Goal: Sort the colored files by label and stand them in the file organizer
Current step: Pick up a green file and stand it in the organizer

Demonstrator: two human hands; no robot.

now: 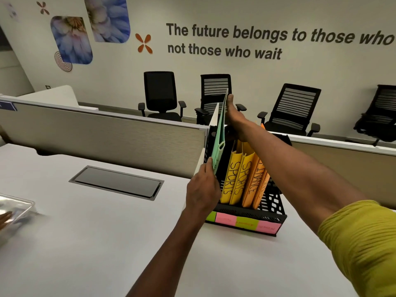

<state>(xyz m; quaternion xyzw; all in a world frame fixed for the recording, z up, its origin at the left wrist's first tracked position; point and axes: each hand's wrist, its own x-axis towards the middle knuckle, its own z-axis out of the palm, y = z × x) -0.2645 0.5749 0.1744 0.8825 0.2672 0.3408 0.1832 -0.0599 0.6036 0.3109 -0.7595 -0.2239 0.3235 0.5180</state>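
Note:
A black mesh file organizer (272, 202) stands on the white desk, with green and pink sticky labels along its front. Two yellow files (233, 179) marked SPORTS stand in it, and two orange files (255, 183), one marked FINANCE, lean to their right. A mint green file (219, 133) stands tilted over the leftmost slot. My left hand (203, 189) grips its near lower edge. My right hand (235, 118) reaches over the organizer and holds the file's far top edge.
The white desk (85, 232) has a grey cable hatch (116, 182) set in it. A clear plastic tray (15, 209) sits at the left edge with another person's fingers (4, 219) by it. A grey partition (102, 133) runs behind, with black office chairs beyond.

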